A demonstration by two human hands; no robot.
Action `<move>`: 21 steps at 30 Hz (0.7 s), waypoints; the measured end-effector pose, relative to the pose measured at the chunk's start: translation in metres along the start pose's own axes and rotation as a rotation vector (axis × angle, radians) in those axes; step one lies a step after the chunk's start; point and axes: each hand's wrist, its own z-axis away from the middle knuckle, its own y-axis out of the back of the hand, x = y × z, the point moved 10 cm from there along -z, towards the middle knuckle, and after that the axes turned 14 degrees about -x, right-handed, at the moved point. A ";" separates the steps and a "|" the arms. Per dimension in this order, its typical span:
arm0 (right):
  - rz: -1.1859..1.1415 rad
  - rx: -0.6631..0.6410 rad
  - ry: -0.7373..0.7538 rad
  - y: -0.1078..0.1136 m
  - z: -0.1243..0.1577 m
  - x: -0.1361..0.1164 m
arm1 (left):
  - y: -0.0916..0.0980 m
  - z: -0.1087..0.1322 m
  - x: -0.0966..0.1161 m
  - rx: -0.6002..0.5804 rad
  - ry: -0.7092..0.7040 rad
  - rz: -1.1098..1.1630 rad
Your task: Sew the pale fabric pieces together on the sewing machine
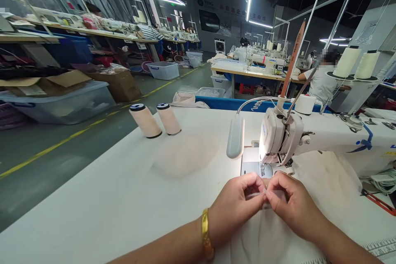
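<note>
My left hand [236, 206], with a gold bangle on the wrist, and my right hand [292, 204] meet just in front of the sewing machine [309, 138]. Both pinch a small strip of sheer, pale fabric [258, 196] between thumb and fingers. The strip lies close to the needle plate [256, 168]. More of the pale fabric [262, 235] spreads under my hands toward me. A soft heap of the same sheer cloth [185, 154] lies on the white table [108, 206] to the left.
Two pale thread cones [145, 120] stand at the table's far left. A gooseneck lamp [235, 136] hangs beside the machine head. Two big white spools [357, 62] sit on a stand at right. Other people sew at benches behind; bins and boxes line the aisle.
</note>
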 end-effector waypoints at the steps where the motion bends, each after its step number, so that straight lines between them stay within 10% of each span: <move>1: 0.000 0.006 0.003 0.000 0.000 0.000 | 0.001 0.000 0.000 0.008 -0.001 -0.004; 21: 0.043 0.041 0.094 0.001 0.004 -0.002 | 0.003 0.000 0.008 0.045 -0.056 0.041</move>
